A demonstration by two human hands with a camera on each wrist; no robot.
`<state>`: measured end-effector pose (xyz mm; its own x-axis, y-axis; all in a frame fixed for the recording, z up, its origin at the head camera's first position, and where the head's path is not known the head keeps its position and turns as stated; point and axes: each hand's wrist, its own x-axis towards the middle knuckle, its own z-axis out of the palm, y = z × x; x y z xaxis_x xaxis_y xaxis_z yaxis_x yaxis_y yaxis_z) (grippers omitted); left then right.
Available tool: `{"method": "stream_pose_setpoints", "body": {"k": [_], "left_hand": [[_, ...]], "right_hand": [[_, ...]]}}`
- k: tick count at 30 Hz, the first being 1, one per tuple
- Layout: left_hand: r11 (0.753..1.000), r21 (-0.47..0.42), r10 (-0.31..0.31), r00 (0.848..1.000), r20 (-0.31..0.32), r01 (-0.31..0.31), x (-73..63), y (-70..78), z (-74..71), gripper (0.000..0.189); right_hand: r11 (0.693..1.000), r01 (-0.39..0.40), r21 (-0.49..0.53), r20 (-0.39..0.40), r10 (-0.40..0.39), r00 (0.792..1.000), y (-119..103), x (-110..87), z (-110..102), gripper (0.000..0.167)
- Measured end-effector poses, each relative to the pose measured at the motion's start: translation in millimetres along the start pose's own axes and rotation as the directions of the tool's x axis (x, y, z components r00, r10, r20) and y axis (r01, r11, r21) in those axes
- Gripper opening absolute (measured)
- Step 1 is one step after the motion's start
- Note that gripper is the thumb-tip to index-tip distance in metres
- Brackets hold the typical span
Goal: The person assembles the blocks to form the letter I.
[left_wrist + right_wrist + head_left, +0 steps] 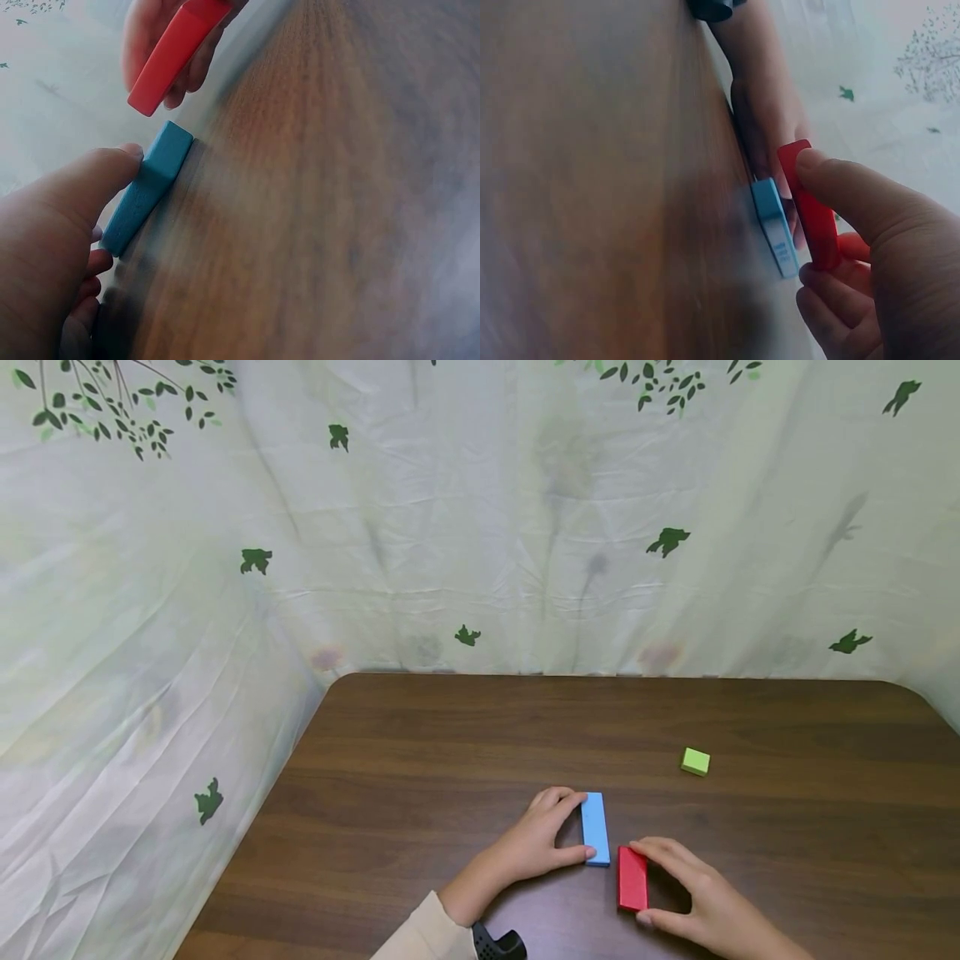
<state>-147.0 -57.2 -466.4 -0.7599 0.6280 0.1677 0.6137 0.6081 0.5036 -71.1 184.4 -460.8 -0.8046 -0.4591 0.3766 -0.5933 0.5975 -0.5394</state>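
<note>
A long blue block lies on the brown wooden table, and my left hand pinches it by its two ends, thumb at the near end and fingers at the far one. Just to its right, my right hand grips a red block lengthwise between thumb and fingers. The right wrist view shows this red block raised off the tabletop, apart from the blue block. In the left wrist view the blue block rests against the table surface.
A small light-green block sits farther back on the table, to the right of both hands. Behind the table's far edge hangs a pale curtain printed with leaves and birds. A black strap device is on the left wrist.
</note>
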Motion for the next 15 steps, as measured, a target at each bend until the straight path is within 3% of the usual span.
{"method": "stream_pose_setpoints", "body": {"k": [10,15], "left_hand": [[1.000,0.000,0.011,1.000,-0.009,-0.011,-0.3,-0.5,-0.1,0.066],[1.000,0.005,0.012,1.000,-0.008,-0.012,0.0,-0.6,-0.2,0.067]], "right_hand": [[0.977,0.179,0.116,0.015,-0.181,0.983,-5,1.7,8,0.064],[0.979,0.151,0.134,0.066,-0.161,0.985,-7,0.8,11,0.060]]}}
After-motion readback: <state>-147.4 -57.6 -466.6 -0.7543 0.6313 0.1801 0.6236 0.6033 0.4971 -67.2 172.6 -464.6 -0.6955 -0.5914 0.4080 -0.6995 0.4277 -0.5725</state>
